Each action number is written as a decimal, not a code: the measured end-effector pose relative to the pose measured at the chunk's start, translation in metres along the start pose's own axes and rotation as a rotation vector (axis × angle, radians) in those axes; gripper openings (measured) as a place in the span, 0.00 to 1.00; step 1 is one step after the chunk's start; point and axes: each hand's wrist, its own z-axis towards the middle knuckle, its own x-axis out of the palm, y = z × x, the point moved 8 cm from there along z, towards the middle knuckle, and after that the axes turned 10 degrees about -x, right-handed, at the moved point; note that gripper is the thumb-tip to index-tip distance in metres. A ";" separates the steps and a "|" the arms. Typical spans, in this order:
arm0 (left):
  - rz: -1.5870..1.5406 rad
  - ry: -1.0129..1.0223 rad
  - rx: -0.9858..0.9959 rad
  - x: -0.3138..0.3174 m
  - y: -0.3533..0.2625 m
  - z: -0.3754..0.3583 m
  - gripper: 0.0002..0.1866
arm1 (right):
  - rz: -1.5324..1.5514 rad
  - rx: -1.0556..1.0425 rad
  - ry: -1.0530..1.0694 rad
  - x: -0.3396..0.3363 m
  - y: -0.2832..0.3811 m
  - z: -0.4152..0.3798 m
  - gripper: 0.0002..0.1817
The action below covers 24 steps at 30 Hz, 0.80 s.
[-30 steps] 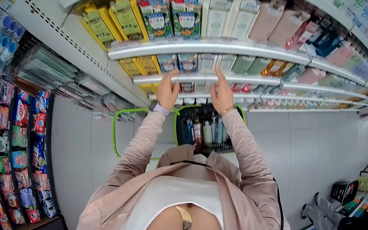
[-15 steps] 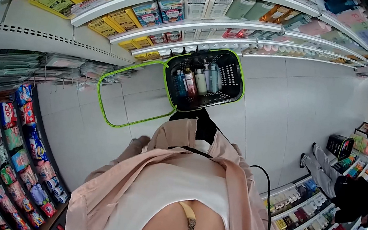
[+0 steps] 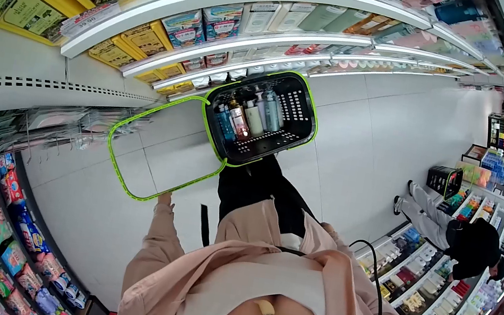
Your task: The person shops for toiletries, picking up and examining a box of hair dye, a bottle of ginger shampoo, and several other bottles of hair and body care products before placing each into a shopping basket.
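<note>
A black shopping basket (image 3: 297,140) with a bright green rim stands on the floor before me, close to the shelves. Several bottles lie or stand inside it, among them a pale green pump bottle (image 3: 253,118), a reddish-brown bottle (image 3: 238,122) and a blue bottle (image 3: 224,123). Its green handle (image 3: 113,158) is swung out flat to the left. My left hand (image 3: 165,199) reaches forward to the handle's near edge and appears to touch it; its fingers are too small to make out. My right hand is out of sight behind the pink jacket.
Shelves (image 3: 238,33) with boxed and bottled goods run along the front. Hanging packets (image 3: 52,126) and a rack of colourful packs (image 3: 16,229) are on the left. At right, a person in black (image 3: 475,249) bends over display shelves, near another black basket (image 3: 444,181).
My left arm has stretched forward, bringing the hand to the basket handle. The view has shifted, so basket and shelves sit further left. The person at right remains bent over the display.
</note>
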 end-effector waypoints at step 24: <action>-1.160 0.068 0.279 -0.038 -0.003 -0.034 0.18 | -0.222 -0.046 -0.004 -0.015 -0.001 0.008 0.17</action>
